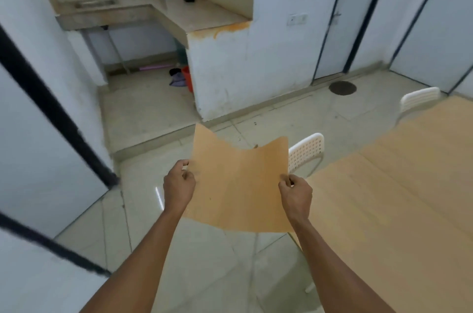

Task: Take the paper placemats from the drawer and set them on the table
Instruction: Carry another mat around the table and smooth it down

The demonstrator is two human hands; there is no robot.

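Beside the table (pixel 399 200), left hand (pixel 179 184) and right hand (pixel 295 193) pinch a sagging placemat (pixel 238 184) lengthwise ahead.

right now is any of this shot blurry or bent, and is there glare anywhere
Head view: the dark door frame at left is smeared by motion blur and bowed by the wide-angle lens; a small bright glare streak sits on the floor tiles; the paper placemat and both hands are fairly sharp.

Two bare forearms, no sleeves visible; hands (pixel 179 186) seemingly ringless
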